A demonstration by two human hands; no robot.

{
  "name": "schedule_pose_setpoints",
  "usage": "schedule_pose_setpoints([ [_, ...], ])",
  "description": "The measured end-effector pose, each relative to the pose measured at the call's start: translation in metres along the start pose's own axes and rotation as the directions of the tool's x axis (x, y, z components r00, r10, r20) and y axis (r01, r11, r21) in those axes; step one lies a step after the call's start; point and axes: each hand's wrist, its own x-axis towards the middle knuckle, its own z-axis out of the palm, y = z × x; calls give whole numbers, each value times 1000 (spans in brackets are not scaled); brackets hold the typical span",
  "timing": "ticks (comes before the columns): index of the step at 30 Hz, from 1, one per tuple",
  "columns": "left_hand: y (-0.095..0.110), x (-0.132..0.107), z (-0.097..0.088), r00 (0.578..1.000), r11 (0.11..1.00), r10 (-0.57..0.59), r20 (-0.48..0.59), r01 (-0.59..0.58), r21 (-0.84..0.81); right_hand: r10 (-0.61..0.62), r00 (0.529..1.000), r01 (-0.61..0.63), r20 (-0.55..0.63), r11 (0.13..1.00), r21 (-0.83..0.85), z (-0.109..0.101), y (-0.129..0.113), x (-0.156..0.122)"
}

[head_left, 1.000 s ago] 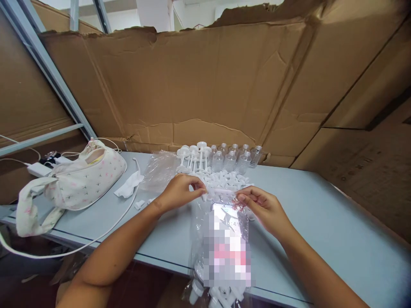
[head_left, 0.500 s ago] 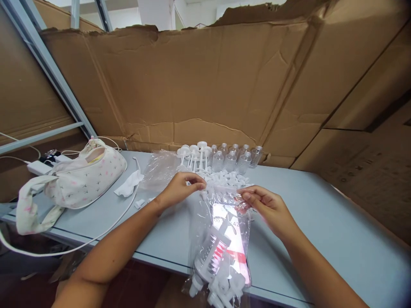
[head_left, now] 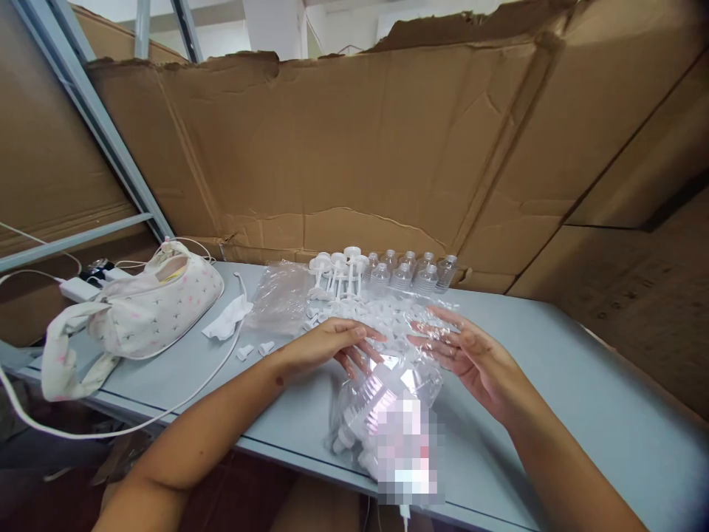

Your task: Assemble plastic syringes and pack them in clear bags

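Note:
A clear plastic bag point(head_left: 346, 421) holding white plastic parts lies at the table's front edge, over a bright phone point(head_left: 407, 451) that is partly pixelated. My left hand point(head_left: 343, 343) reaches across the bag's upper left, its fingers stretched out and apart. On the other side my right hand point(head_left: 470, 358) is spread, fingertips at or behind the clear film of the bag's upper right. Neither hand grips anything. Just beyond them is a heap of small white plastic pieces point(head_left: 382, 314). The bag's contents are blurred by glare and film.
Several clear ribbed bottles point(head_left: 426, 277) stand at the back, beside white long-stemmed parts point(head_left: 353, 255). Empty-looking clear bags point(head_left: 277, 299) lie left of them. Farther left are a crumpled tissue point(head_left: 227, 318), a white cable point(head_left: 182, 403) and a patterned cloth bag point(head_left: 160, 310). Cardboard point(head_left: 343, 155) walls the back.
Both hands have let go of the bag's top edge and opened. The bag has moved up the table, its top now folded toward the small white pieces.

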Motion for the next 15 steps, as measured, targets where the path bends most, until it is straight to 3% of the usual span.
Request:
schedule_pose_setpoints([
  [4, 6, -1, -4, 986, 994, 63, -157, -76, -76, 101, 984, -86, 148, 991, -100, 7, 1, -4],
  [7, 10, -1, -1, 971, 986, 97, -216, -124, -116, 160, 974, -127, 158, 971, -203, 18, 6, -6],
  [11, 20, -8, 2, 969, 986, 143, -203, -158, -60, 137, 986, -116, 97, 973, -200, 26, 13, -5],
  [13, 28, -14, -2, 953, 980, 197, -232, -185, 70, 79, 997, -74, 23, 984, -161, 20, 12, -4],
  [15, 36, -22, -13, 913, 945, 265, -309, -183, 270, -1, 991, -10, -130, 996, -89, 6, 4, -1],
])
